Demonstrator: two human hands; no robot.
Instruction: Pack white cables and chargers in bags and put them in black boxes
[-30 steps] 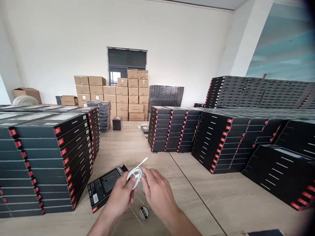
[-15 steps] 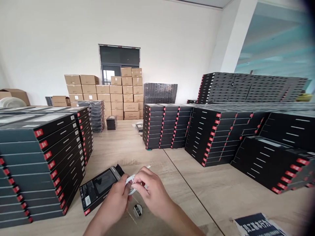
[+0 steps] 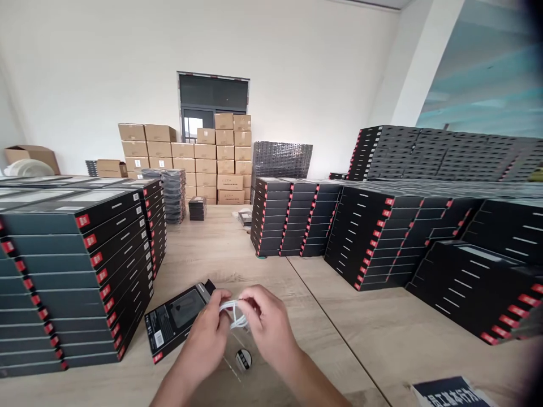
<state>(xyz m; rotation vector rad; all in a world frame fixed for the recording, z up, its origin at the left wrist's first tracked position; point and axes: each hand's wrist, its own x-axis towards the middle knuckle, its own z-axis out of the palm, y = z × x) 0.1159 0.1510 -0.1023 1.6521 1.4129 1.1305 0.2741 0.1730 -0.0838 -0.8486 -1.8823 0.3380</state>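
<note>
Hands pinching a looped cable: left hand (image 3: 203, 333) and right hand (image 3: 269, 328) hold the white cable (image 3: 233, 314) between their fingers, above the wooden table (image 3: 203, 246). Left of the cable, a black box (image 3: 178, 314); below it, a round sticker (image 3: 243, 359); farther left, stacks of black boxes (image 3: 76, 282).

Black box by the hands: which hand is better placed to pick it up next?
Probably the left: the left hand sits right beside the black box, while the right hand is farther off. Both hands are on the white cable, so the left would have to release it first.
</note>
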